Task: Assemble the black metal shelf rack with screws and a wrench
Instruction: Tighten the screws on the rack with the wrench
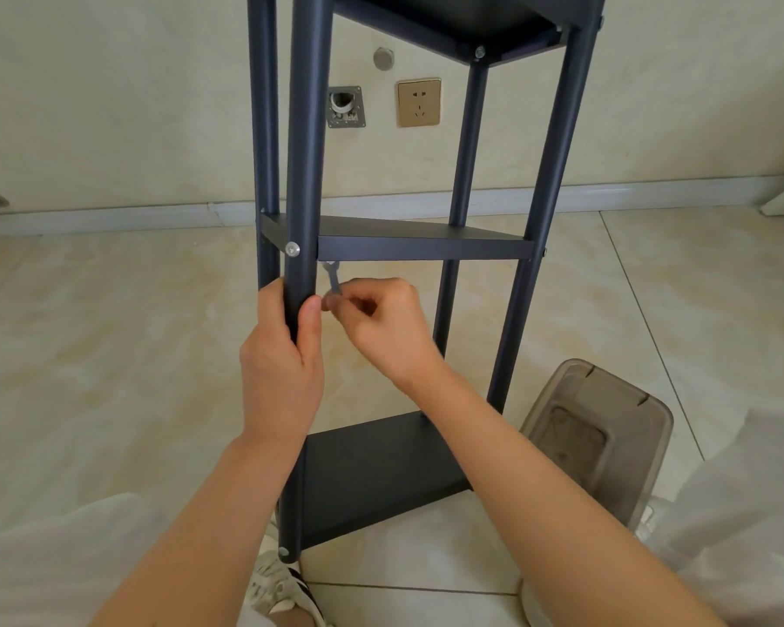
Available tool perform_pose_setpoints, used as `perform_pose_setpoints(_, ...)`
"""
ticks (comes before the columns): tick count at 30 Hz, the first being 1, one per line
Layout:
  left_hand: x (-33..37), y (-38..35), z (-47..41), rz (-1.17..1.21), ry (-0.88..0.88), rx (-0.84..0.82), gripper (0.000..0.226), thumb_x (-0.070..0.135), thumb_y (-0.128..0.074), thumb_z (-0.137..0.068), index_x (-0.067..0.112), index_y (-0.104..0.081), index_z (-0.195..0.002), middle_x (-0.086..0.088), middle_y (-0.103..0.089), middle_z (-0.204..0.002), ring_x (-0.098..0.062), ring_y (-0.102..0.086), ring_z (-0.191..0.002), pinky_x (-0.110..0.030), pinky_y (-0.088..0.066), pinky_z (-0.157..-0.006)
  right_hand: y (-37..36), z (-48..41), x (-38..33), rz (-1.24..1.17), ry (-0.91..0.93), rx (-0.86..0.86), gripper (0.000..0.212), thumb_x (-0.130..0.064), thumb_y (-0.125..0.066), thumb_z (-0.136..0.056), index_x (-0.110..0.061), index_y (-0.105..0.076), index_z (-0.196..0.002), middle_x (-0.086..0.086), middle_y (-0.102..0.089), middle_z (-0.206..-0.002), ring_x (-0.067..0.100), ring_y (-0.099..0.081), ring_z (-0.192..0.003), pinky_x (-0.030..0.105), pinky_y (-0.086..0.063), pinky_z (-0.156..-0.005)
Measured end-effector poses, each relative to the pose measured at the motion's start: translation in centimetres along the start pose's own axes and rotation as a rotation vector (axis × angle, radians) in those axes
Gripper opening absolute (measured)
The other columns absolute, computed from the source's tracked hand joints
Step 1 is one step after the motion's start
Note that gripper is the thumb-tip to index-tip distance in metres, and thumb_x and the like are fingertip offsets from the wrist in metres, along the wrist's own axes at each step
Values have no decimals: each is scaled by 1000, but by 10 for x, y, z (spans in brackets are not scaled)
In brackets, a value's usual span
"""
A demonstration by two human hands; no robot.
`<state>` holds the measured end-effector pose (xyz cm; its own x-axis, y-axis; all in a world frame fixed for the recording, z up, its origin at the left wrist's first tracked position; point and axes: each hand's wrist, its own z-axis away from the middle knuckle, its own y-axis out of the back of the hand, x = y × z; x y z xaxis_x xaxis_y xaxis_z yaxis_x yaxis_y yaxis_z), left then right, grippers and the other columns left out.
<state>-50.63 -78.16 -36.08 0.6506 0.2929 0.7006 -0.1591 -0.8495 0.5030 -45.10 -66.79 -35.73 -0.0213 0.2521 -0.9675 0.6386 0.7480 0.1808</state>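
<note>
Head view: thumb and forefinger of the right hand pinch the lower end of a small flat wrench, whose open head points up at the underside of the middle shelf, just beside the front post; the left hand grips that post just below the shelf, fingers curled round it; a silver screw already sits in the post at the shelf corner; further out, the top shelf and bottom shelf are in place between four posts, each with a screw head showing; the rack stands upright on the tiled floor and looks nearly built, so I judge this to be tightening at the middle tier; whether other joints need the wrench cannot be told; a grey plastic box stands just beside the rack
</note>
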Motion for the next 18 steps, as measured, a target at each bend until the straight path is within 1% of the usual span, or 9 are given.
perform_pose_setpoints(2, 2, -1, 0, 3, -6, 6, 42, 41, -40, -101, 4, -52, -117, 19, -47, -67, 7, -57, -64, -4, -38, -53, 11, -1, -8, -35, -83, -55, 17, -8, -63, -90, -6, -77, -80, -8, -41, -46, 9, -32, -48, 21, -31, -52)
perform_pose_setpoints(4, 3, -2, -1, 11, -11, 4, 42, 39, -40, -101, 2, -53, -116, 20, -46, -67, 9, -56, -64, -3, -37, -53, 17, -1, -18, -62, -109, -82, 18, -9, -65, -89, -8, -77, -76, -3, -43, -48, 12, -34, -51, 26, -32, -53)
perform_pose_setpoints(5, 4, -2, -1, 13, -16, 6, 42, 39, -40, -101, 2, -53, -116, 21, -46, -68, 9, -56, -64, -2, -37, -53, 19, -2, -22, -71, -118, -93, 19, -9, -65, -88, -9, -76, -73, -4, -42, -47, 13, -34, -51, 27, -32, -54)
perform_pose_setpoints(7, 5, -2, -1, 16, -29, 8, 43, 38, -40, -101, 0, -54, -116, 22, -46, -70, 12, -56, -66, -1, -37, -54, 20, -2, -29, -75, -136, -112, 23, -7, -65, -85, -12, -73, -64, -8, -39, -45, 12, -32, -51, 28, -30, -55)
perform_pose_setpoints(9, 6, -2, -1, 21, -34, 6, 45, 38, -40, -101, -2, -54, -117, 22, -46, -71, 13, -56, -66, -1, -37, -55, 21, -2, -32, -59, -139, -118, 30, -7, -65, -85, -15, -68, -56, -6, -36, -44, 11, -30, -49, 27, -30, -55)
perform_pose_setpoints(11, 6, -2, -1, 27, -35, 0, 47, 39, -39, -100, -2, -54, -118, 21, -47, -70, 11, -56, -66, -3, -38, -55, 20, -2, -33, -61, -149, -115, 38, -6, -65, -85, -17, -62, -49, -4, -38, -44, 10, -32, -47, 26, -31, -54)
perform_pose_setpoints(14, 5, -2, 0, 34, -42, -1, 48, 41, -39, -101, -1, -54, -119, 19, -46, -68, 7, -56, -64, -4, -38, -53, 20, -1, -33, -107, -181, -136, 37, -4, -64, -84, -10, -59, -47, -4, -44, -44, 8, -34, -43, 24, -32, -51)
perform_pose_setpoints(18, 4, -2, 0, 33, -36, 3, 49, 42, -38, -100, -1, -54, -119, 19, -45, -67, 5, -55, -62, -6, -37, -52, 23, -4, -36, -201, -194, -132, 29, 0, -62, -83, 10, -57, -57, 4, -42, -47, 12, -31, -42, 24, -30, -44)
